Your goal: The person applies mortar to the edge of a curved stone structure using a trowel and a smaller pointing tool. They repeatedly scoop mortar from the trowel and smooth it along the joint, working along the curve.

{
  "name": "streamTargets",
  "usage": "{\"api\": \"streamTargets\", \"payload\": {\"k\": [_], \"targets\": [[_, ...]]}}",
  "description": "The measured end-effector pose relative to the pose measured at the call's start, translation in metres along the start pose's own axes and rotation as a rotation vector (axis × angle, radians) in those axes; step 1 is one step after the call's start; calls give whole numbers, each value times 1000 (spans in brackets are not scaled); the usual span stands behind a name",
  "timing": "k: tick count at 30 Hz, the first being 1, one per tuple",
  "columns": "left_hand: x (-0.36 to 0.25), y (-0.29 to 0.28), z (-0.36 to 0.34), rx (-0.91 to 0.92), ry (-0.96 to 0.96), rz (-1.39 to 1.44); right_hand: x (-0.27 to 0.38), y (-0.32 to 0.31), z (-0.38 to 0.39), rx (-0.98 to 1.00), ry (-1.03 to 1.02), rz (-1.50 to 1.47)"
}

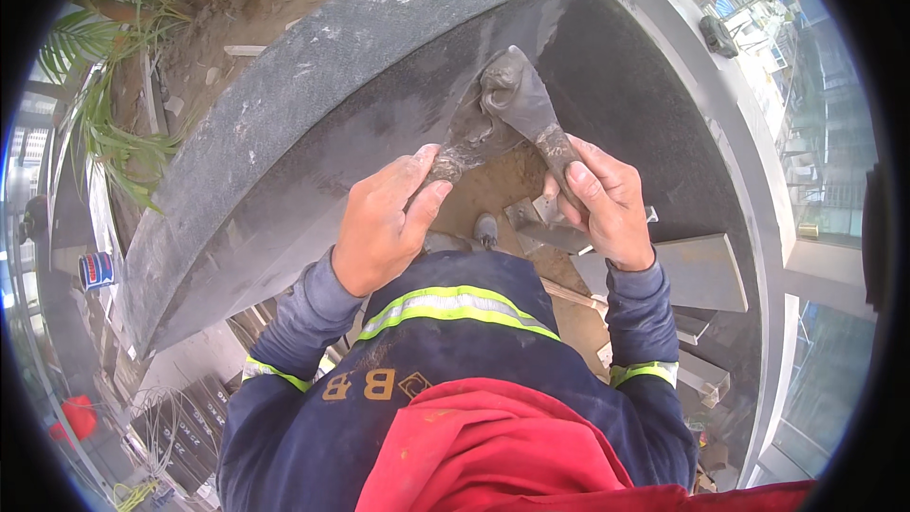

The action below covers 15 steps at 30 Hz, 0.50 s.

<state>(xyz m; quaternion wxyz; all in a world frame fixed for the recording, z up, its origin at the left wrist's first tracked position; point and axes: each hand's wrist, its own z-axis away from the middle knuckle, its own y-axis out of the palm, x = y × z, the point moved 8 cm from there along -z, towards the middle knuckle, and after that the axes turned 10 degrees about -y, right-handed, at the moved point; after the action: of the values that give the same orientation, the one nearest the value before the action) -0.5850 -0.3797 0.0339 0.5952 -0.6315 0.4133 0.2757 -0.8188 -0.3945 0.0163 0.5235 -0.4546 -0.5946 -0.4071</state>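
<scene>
My left hand [387, 218] is closed around the grimy handle of a putty knife [464, 137], its blade slanting up and inward. In my right hand [609, 204] is a second putty knife [555, 147], gripped by its dirty handle and tilted to meet the first. The two blades touch or overlap in front of my chest. Wet grey paste [507, 85] coats them, with a thick lump folded near the tip of the right-hand blade. Paste hides most of both blade edges.
A curved grey stone ledge [275, 85] arcs ahead over a dark wall face [607, 66]. Plants [118, 114] and soil lie beyond it. At left are a blue can [97, 270] and a red container [76, 417]. Grey slabs [701, 273] lean at right; offcuts lie near my feet.
</scene>
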Motion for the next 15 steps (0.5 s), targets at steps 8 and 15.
{"api": "streamTargets", "payload": {"k": [8,15], "targets": [[43,-2,11,88,-513,253,44,23,-7,163,-594,1018],[57,-6,22,7,-322,161,48,37,-14,262,-482,1023]]}}
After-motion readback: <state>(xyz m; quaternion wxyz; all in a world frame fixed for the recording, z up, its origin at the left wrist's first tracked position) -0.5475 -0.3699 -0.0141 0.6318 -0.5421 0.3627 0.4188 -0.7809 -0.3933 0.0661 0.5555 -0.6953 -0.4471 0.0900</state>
